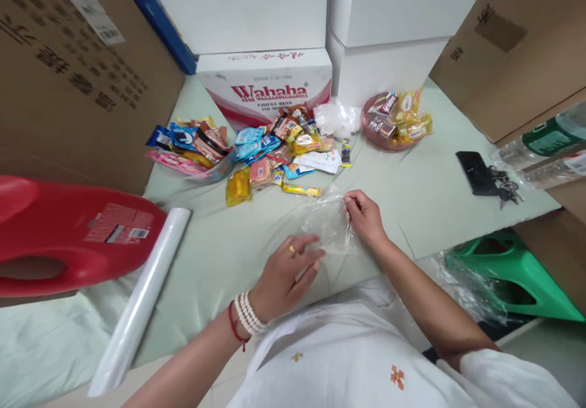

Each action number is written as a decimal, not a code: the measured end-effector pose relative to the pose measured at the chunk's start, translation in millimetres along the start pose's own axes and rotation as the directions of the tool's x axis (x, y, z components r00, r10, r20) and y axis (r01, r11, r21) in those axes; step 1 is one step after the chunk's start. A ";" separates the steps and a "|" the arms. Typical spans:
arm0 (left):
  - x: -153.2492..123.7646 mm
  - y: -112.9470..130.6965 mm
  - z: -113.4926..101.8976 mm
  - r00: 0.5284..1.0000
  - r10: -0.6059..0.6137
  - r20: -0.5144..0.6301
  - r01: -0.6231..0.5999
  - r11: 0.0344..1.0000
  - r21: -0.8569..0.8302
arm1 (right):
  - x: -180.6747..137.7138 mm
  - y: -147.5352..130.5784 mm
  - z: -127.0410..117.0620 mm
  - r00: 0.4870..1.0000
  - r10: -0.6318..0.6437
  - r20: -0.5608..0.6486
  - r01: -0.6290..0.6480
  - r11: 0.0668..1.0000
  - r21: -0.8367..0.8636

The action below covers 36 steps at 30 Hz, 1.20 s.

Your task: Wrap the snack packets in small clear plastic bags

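A clear plastic bag (326,225) lies flat on the pale green tablecloth (220,243) in front of me. My left hand (286,273), with a ring and bead bracelets at the wrist, rests on the bag's near left edge, fingers stretched toward it. My right hand (365,215) pinches the bag's far right corner with closed fingers. Beyond the bag lies a heap of wrapped snacks (247,148), several packets in blue, orange and yellow.
A roll of clear film (141,298) lies at the left beside a red jug (64,237). A pink dish of snacks (396,121), a Wahaha box (265,87), a phone with keys (480,174), bottles (544,142), cardboard boxes and a green stool (508,273) surround the table.
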State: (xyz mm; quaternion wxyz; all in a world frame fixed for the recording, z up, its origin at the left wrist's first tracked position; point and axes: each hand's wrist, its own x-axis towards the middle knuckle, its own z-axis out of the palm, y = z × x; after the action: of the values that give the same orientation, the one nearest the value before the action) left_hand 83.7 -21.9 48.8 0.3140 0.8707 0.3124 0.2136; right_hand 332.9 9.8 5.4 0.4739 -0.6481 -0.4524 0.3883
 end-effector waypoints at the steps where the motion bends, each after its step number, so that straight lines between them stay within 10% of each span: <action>1: 4.7 1.0 2.6 0.996 -0.087 0.017 0.086 0.995 0.041 | 0.1 -0.6 0.2 1.000 -0.001 -0.005 0.001 1.000 0.002; 5: 19.2 5.3 16.7 0.956 -0.143 0.257 0.065 0.955 0.289 | -0.1 -1.2 2.0 1.000 0.015 -0.023 -0.015 1.000 -0.004; 11: 18.4 7.1 18.8 0.909 0.230 0.346 -0.321 0.918 0.234 | 6.1 5.2 1.3 0.997 0.009 -0.083 -0.009 1.000 -0.002; 14: 17.1 0.7 10.1 0.915 0.102 0.391 -0.171 0.974 0.147 | 5.1 8.1 -2.8 0.996 0.002 -0.088 -0.004 1.000 -0.018; 19: 28.3 -2.4 2.3 0.941 -0.334 0.050 0.324 0.935 0.143 | -11.4 6.8 -10.0 0.999 -0.041 0.008 0.041 0.996 -0.080; 23: 49.1 -7.7 6.1 0.846 -0.496 -0.194 0.528 0.830 0.180 | -27.7 -2.2 -9.7 0.999 0.031 0.044 -0.031 1.000 -0.002; 29: 58.3 -52.0 9.4 0.654 -0.737 -0.170 0.658 0.665 -0.354 | -37.8 -2.7 -8.6 0.991 0.132 0.017 -0.133 0.987 0.092; 32: 45.1 -53.6 9.7 0.565 -0.674 -0.475 0.588 0.733 -0.342 | -40.4 3.0 -7.8 1.000 0.012 -0.005 -0.011 0.999 0.036; 36: 34.8 -28.0 8.6 0.667 -0.421 -0.614 0.392 0.900 -0.190 | -46.2 2.1 -3.7 0.986 -0.152 0.070 0.153 0.988 -0.006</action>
State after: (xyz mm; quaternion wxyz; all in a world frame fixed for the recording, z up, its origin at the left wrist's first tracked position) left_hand 102.0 15.2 29.8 0.2456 0.6458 0.5819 0.4290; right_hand 323.4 -35.6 7.7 0.4827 -0.6004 -0.5189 0.3705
